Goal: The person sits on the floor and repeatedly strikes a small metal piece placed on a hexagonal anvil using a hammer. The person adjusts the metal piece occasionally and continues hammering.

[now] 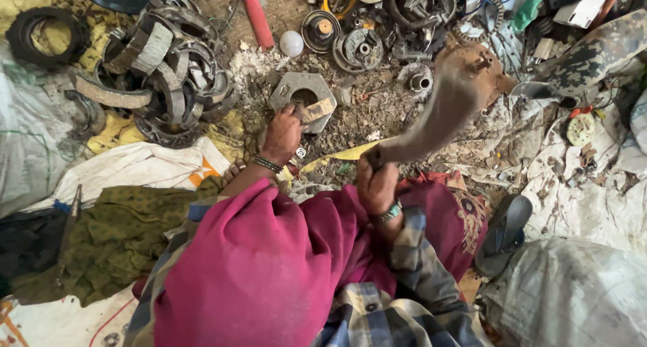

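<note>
While my left hand (282, 135) pinches a small flat piece (317, 110) against the hexagonal metal block (303, 97) on the littered ground, my right hand (376, 185) grips a blurred hammer (445, 107) raised above it.

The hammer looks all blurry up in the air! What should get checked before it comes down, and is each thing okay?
1. Grip on the hammer: the right hand is closed round the handle's end. Ok.
2. Small flat piece held in place: the left hand presses it on the hexagonal metal block. Ok.
3. Fingers out of the way: the left fingers lie right beside that piece. Not ok.
4. Block sitting steady: it rests on loose rubble and dirt. Cannot tell.
5. Room to swing: metal parts crowd the ground close behind the block. Not ok.
6. Hammer head firm on the handle: too blurred. Cannot tell.
</note>
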